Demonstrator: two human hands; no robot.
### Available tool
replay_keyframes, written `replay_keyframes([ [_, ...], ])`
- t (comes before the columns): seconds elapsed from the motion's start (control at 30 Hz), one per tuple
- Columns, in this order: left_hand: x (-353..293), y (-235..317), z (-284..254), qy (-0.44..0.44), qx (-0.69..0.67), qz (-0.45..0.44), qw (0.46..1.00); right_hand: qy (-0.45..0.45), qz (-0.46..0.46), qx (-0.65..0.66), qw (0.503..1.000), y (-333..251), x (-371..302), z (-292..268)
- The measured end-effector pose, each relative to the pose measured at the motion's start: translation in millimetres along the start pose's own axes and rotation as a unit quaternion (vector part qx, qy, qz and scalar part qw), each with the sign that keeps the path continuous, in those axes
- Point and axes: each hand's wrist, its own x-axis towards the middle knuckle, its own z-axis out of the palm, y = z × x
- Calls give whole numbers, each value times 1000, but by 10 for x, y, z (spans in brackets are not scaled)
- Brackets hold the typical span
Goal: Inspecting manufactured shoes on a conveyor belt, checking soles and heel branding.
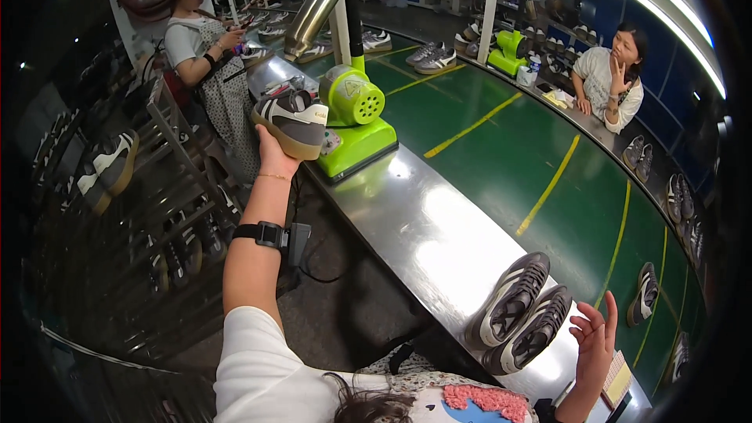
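Note:
My left arm is stretched out, and my left hand grips a grey and white sneaker with a gum-coloured sole from beneath. The sneaker is held up beside a bright green hot-air blower, below its silver nozzle. My right hand is raised over the near right end of the metal ledge, fingers apart and nothing in them. Just left of it, a pair of dark grey sneakers with pale stripes stands side by side on the ledge.
A green conveyor belt with yellow lines runs beyond the metal ledge, carrying several sneakers. Across it a person leans on the far edge near a second green blower. Another person stands far left, beside a shoe rack.

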Motion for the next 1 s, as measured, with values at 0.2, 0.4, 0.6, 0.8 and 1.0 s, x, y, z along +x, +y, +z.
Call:
replay_keyframes([
  [0.2,509,241,-24,-5,-59,26,998,57,30,14,998,114,-107,-13],
  [0.4,661,314,13,58,-36,28,997,70,34,20,997,138,-85,-38],
  [0.6,583,256,104,24,-50,30,998,71,38,15,997,167,-87,-33],
  [0.8,168,92,244,34,-20,22,999,56,40,31,997,138,-95,28],
  [1.0,-1107,-628,779,-227,-42,-176,957,-41,92,60,993,62,-14,275],
])
